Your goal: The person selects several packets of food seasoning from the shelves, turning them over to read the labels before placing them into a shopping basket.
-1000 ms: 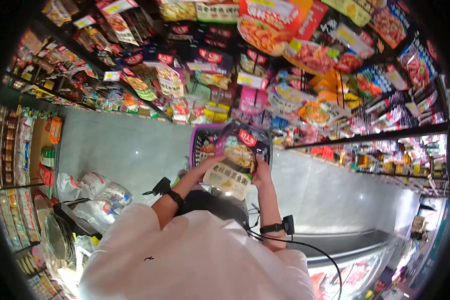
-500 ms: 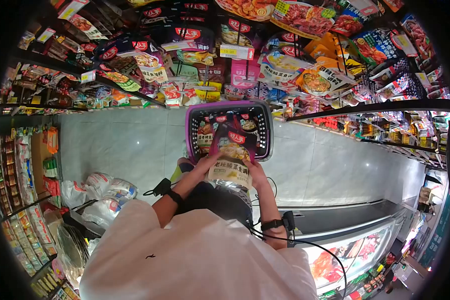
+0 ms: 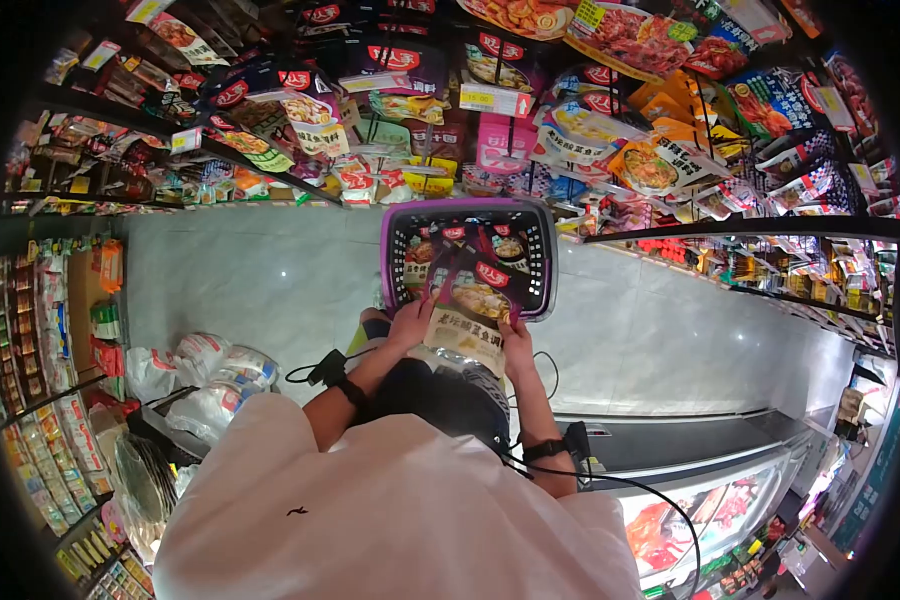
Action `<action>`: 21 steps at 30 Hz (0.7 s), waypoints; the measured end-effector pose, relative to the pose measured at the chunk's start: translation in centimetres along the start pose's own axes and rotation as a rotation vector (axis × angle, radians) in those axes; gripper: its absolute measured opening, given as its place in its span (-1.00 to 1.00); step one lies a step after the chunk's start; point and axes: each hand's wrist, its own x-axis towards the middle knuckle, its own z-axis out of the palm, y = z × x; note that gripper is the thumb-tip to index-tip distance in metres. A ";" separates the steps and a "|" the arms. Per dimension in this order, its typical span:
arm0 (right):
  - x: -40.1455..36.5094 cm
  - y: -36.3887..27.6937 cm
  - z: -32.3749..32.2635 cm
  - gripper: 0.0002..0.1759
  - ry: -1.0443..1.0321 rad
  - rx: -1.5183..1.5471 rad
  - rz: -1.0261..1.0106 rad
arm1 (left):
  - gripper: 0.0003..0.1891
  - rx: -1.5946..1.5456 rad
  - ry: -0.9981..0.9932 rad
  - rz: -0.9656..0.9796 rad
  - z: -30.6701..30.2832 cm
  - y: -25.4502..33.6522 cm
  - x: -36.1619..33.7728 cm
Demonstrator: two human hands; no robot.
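A purple and cream seasoning packet [image 3: 477, 305] with a food picture on its front is held between both hands, in front of my body. My left hand [image 3: 411, 323] grips its left edge, and my right hand [image 3: 516, 345] has closed on its right edge. Just beyond the packet sits a shopping basket [image 3: 403, 215], black with a purple rim, on the floor. Several similar dark packets [image 3: 509, 247] lie inside it. The held packet overlaps the basket's near side and hides part of its contents.
Shelves of hanging packets [image 3: 400, 70] with price tags run across the far side. Grey tiled floor [image 3: 660, 310] spreads around the basket. A display freezer [image 3: 710, 510] is on the near right. White plastic bags [image 3: 215, 375] stand at left, near another shelf [image 3: 30, 340].
The packet and both hands have shifted slightly upward in view, and the packet's top reaches further over the basket. The view has turned a little; both hands still hold the packet.
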 end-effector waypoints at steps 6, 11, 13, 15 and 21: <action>-0.4 -3.7 2.4 -0.65 -0.081 0.078 0.047 | -0.58 0.053 0.103 0.124 -2.1 1.2 0.0; 0.5 -1.7 -0.2 -0.60 0.081 0.077 -0.109 | -0.59 0.187 0.172 0.010 -2.7 -1.8 1.2; 0.4 -0.3 -2.3 -0.61 0.148 0.047 -0.190 | -0.59 0.204 0.204 -0.048 -2.8 -3.2 1.5; -0.3 0.7 -4.4 -0.65 0.163 0.068 -0.132 | -0.58 0.200 0.222 -0.083 -3.0 -4.8 2.3; -2.1 3.4 -8.9 -0.71 0.281 0.088 -0.034 | -0.60 0.230 0.098 -0.060 -3.4 -6.1 4.6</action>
